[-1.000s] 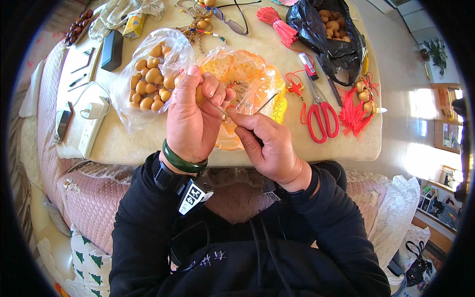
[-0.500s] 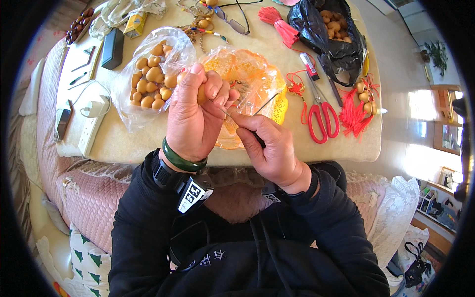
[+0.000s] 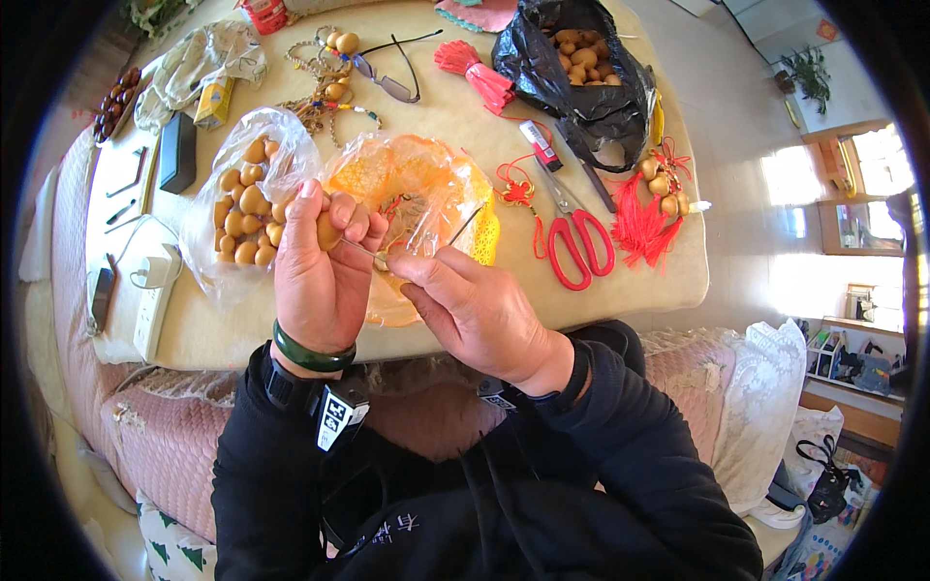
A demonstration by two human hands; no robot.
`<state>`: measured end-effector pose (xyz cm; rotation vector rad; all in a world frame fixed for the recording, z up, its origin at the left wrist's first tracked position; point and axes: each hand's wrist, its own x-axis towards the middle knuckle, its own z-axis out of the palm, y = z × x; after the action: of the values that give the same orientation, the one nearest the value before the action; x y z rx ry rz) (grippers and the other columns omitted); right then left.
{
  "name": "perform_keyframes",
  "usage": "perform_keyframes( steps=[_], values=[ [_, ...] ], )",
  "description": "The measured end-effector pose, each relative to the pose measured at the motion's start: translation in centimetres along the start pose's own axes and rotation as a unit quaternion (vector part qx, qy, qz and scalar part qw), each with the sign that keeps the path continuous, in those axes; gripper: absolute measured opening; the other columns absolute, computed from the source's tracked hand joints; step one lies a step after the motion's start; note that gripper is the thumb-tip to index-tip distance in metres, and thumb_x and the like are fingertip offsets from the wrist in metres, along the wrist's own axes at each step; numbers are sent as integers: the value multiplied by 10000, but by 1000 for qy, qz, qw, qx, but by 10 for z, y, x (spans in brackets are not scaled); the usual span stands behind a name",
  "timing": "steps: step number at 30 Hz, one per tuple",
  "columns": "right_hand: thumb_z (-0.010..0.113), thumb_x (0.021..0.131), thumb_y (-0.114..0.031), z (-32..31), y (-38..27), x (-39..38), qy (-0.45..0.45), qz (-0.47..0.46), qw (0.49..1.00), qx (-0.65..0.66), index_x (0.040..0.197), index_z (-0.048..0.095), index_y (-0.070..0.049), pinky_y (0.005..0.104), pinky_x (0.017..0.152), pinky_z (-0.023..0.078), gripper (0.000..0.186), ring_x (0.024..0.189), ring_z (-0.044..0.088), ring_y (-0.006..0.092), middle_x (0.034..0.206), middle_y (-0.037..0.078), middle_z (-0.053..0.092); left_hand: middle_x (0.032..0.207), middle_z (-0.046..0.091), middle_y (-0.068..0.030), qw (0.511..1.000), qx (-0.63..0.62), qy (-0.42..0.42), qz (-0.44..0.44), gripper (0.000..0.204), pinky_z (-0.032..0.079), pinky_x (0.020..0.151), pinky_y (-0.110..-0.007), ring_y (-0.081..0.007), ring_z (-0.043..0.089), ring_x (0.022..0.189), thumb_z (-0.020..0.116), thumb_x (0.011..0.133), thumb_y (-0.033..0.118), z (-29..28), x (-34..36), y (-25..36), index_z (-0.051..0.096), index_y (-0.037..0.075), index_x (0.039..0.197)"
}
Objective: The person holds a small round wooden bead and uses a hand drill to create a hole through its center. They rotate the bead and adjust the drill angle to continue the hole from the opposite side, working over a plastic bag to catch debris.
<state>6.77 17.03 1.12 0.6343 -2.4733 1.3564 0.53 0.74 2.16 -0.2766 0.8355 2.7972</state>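
Note:
My left hand (image 3: 325, 266), a dark green bangle on its wrist, is closed around a small tan gourd (image 3: 329, 232) held upright in the fingers. My right hand (image 3: 489, 315) pinches a thin metal pick (image 3: 356, 249), its tip at the side of the gourd. A slim dark rod (image 3: 467, 225) sticks up beyond the right fingers; I cannot tell whether it belongs to the pick. Behind both hands lies a crumpled orange and yellow net with clear plastic (image 3: 426, 179). A clear bag of small gourds (image 3: 250, 200) sits just left of my left hand.
Red-handled scissors (image 3: 581, 257), a red knotted cord (image 3: 516, 194) and red tassels with gourds (image 3: 644, 228) lie at right. Farther back are a black bag of gourds (image 3: 528, 48), sunglasses (image 3: 392, 87) and beaded strings (image 3: 320, 111). A white power strip (image 3: 153, 315) is at the left.
The view has shifted, so the table things sit farther left and mostly lower. My hands keep the gourd and the pick; the right hand is turned more palm down, its fingers near the gourd.

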Motion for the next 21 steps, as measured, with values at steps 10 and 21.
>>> perform_keyframes(
  steps=[10, 21],
  values=[
    [639, 982, -105, 1, 6, -3, -57, 311, 805, 502, 1124, 633, -76, 287, 583, 477, 145, 662, 584, 146, 820, 6, 592, 734, 410, 51, 995, 4, -99, -13, 202, 460, 834, -308, -80, 440, 686, 495, 1058, 238, 2, -3, 0, 484, 153, 875],
    [580, 1023, -136, 0, 4, -4, -84, 317, 777, 538, 1193, 595, -92, 204, 513, 348, 177, 552, 428, 60, 747, -11, 519, 717, 411, 52, 991, 8, -129, -23, 230, 461, 807, -318, -79, 414, 671, 476, 1066, 271, 4, -4, 4, 464, 169, 859]
  ],
)
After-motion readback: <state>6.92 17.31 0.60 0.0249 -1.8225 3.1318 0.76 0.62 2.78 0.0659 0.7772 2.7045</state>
